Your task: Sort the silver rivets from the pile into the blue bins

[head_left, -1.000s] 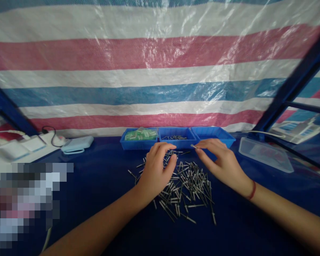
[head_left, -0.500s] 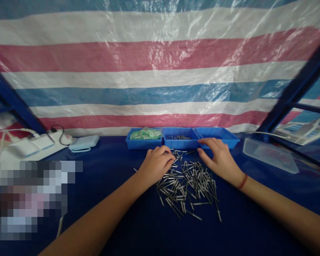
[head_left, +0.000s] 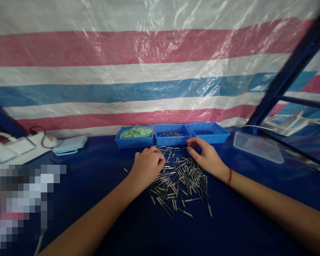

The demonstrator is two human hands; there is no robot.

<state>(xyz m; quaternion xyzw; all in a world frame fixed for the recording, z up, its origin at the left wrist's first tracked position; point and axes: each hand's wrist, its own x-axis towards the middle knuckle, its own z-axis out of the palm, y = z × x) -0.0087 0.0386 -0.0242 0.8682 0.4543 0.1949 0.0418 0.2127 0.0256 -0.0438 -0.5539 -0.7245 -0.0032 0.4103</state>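
A loose pile of metal blind rivets (head_left: pixel 190 176) lies spread on the dark blue tabletop. My left hand (head_left: pixel 146 167) rests over the pile's left side, its fingers curled in; whatever they hold is hidden. At the pile's far right edge is my right hand (head_left: pixel 206 156), with thumb and index finger bent and a gap between them. A few stray rivets lie near those fingertips. Just behind the hands stand a blue bin holding some rivets (head_left: pixel 172 134), a blue bin with green-and-white packets (head_left: pixel 134 142) and a third blue bin (head_left: pixel 209 135) on the right.
A clear plastic lid (head_left: pixel 258 147) lies to the right. On the left are a light blue case (head_left: pixel 70 145) and a white power strip (head_left: pixel 24 153) with cables. Blue frame posts flank the table (head_left: pixel 154 234), and a striped plastic sheet (head_left: pixel 149 89) hangs behind.
The view has shifted, so the scene sits farther left. My left hand has drawn slightly nearer to me over the rivets. The right index finger has bent closer to the thumb.
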